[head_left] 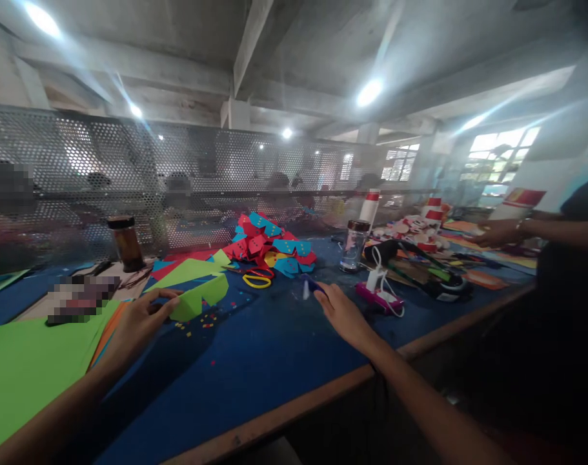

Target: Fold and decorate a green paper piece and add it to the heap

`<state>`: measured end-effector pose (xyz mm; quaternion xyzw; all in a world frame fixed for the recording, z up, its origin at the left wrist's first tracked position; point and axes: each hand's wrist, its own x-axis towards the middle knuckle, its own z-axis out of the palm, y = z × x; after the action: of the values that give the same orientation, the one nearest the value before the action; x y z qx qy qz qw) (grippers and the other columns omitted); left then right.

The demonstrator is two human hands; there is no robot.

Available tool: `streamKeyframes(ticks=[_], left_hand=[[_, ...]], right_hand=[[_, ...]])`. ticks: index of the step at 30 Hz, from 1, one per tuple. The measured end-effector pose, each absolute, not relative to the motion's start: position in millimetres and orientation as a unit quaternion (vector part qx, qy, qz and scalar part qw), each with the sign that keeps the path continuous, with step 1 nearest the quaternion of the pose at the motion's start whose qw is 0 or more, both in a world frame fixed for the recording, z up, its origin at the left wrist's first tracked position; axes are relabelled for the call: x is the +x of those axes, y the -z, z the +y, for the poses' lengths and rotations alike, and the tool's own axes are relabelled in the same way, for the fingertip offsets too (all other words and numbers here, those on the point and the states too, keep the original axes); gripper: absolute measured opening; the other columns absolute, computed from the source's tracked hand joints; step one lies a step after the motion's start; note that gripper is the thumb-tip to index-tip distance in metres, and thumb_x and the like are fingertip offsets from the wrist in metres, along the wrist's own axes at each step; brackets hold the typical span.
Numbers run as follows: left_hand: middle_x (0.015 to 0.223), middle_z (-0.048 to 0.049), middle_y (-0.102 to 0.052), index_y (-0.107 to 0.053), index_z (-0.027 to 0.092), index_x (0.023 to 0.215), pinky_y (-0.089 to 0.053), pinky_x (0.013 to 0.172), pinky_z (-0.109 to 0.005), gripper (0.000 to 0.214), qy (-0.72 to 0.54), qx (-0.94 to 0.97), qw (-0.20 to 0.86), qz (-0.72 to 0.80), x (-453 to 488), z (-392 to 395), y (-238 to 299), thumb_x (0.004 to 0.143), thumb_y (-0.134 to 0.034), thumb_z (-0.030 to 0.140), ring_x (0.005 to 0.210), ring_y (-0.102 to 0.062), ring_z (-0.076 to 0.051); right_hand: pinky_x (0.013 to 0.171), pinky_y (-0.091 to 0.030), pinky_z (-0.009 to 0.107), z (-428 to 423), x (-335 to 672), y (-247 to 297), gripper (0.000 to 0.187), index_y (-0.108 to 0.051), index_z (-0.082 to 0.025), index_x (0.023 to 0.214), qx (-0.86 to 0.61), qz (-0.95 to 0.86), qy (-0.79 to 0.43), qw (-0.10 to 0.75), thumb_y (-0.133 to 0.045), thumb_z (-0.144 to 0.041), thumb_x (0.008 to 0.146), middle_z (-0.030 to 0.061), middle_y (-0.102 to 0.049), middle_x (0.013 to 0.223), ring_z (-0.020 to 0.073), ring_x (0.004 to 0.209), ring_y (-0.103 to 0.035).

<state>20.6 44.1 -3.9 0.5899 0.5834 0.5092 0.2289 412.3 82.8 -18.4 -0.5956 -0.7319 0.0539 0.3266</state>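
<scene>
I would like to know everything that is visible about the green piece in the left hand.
The green piece is bright lime, thin and flat, and looks like paper or card. Its outline is cut, with an angular notch in the lower edge. The left hand pinches its left end, so that it stands tilted over the blue tabletop, near scattered paper bits. Whether its lower edge touches the tabletop is unclear.

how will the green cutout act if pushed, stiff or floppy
The green cutout is probably light, as it looks thin. It likely flexes without flopping, since it holds shape beyond the left hand. It may crease where it's notched.
</scene>
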Motion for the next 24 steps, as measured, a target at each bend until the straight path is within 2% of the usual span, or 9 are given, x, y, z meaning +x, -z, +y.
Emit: streamKeyframes(ticks=[2, 4, 6, 9, 13, 17, 20, 24], left_hand=[[0.108, -0.0076, -0.072, -0.065, 0.020, 0.082, -0.056, 0.066, -0.031, 0.039, -0.508, 0.588, 0.235, 0.583, 20.1, 44.8, 4.7, 0.070, -0.066, 0.057, 0.081, -0.069, -0.025], [0.108, -0.0078, -0.071, -0.065, 0.020, 0.084, -0.057, 0.066, -0.031, 0.039, -0.510, 0.589, 0.245, 0.577, 18.4, 46.0, 6.4, 0.071, -0.066, 0.056, 0.081, -0.069, -0.024], [0.109, -0.0075, -0.071, -0.066, 0.020, 0.086, -0.057, 0.067, -0.031, 0.038, -0.516, 0.590, 0.250, 0.569, 16.7, 46.8, 7.9, 0.072, -0.065, 0.055, 0.083, -0.069, -0.024], [0.108, -0.0055, -0.072, -0.067, 0.022, 0.085, -0.056, 0.066, -0.030, 0.034, -0.515, 0.597, 0.246, 0.564, 15.4, 47.4, 8.6, 0.074, -0.064, 0.053, 0.086, -0.069, -0.025], [0.105, -0.0056, -0.072, -0.067, 0.022, 0.082, -0.055, 0.063, -0.031, 0.031, -0.526, 0.596, 0.249, 0.554, 14.8, 50.5, 9.0, 0.073, -0.065, 0.052, 0.079, -0.069, -0.024], [0.104, -0.0086, -0.072, -0.066, 0.020, 0.079, -0.054, 0.062, -0.032, 0.035, -0.532, 0.578, 0.265, 0.559, 14.0, 55.6, 9.6, 0.070, -0.067, 0.054, 0.077, -0.069, -0.025], [0.102, -0.0092, -0.072, -0.064, 0.020, 0.077, -0.053, 0.060, -0.031, 0.036, -0.534, 0.562, 0.276, 0.569, 15.1, 56.6, 8.1, 0.068, -0.067, 0.054, 0.074, -0.068, -0.023], [0.101, -0.0079, -0.072, -0.063, 0.020, 0.077, -0.052, 0.060, -0.029, 0.035, -0.528, 0.554, 0.278, 0.580, 18.9, 53.9, 3.3, 0.068, -0.067, 0.053, 0.074, -0.067, -0.021]], right_hand=[[0.059, -0.041, 0.029, 81.1, 404.1, 7.7, 0.041, -0.059, -0.016, 0.090, -0.518, -0.693, -0.269, 0.423, -0.033, -0.046, 0.099, 0.0006, -0.049, 0.071, 0.0131, 0.057, -0.048], [0.050, -0.035, 0.024, 79.9, 391.2, -4.5, 0.039, -0.058, -0.016, 0.088, -0.417, -0.607, -0.449, 0.506, -0.049, -0.054, 0.091, -0.0030, -0.044, 0.071, 0.0083, 0.051, -0.038], [0.046, -0.029, 0.021, 80.8, 375.1, -15.7, 0.036, -0.060, -0.016, 0.092, -0.325, -0.561, -0.569, 0.507, -0.064, -0.051, 0.083, -0.0065, -0.035, 0.066, 0.0056, 0.049, -0.029], [0.043, -0.022, 0.018, 88.2, 348.4, -27.4, 0.033, -0.060, -0.016, 0.089, -0.265, -0.542, -0.649, 0.465, -0.076, -0.041, 0.075, -0.0097, -0.029, 0.060, 0.0040, 0.046, -0.022], [0.042, -0.022, 0.018, 104.4, 311.4, -31.2, 0.035, -0.056, -0.016, 0.088, -0.250, -0.579, -0.652, 0.421, -0.077, -0.040, 0.073, -0.0095, -0.038, 0.057, 0.0030, 0.044, -0.026], [0.041, -0.029, 0.020, 117.4, 283.0, -23.6, 0.036, -0.057, -0.016, 0.089, -0.276, -0.655, -0.571, 0.412, -0.072, -0.045, 0.075, -0.0081, -0.045, 0.054, 0.0053, 0.042, -0.035], [0.041, -0.032, 0.021, 119.4, 275.5, -16.1, 0.034, -0.059, -0.016, 0.094, -0.296, -0.692, -0.506, 0.422, -0.065, -0.047, 0.080, -0.0080, -0.046, 0.051, 0.0066, 0.040, -0.039], [0.041, -0.034, 0.023, 113.4, 281.3, -11.9, 0.031, -0.063, -0.018, 0.097, -0.332, -0.717, -0.447, 0.419, -0.064, -0.044, 0.080, -0.0082, -0.043, 0.052, 0.0073, 0.040, -0.037]])
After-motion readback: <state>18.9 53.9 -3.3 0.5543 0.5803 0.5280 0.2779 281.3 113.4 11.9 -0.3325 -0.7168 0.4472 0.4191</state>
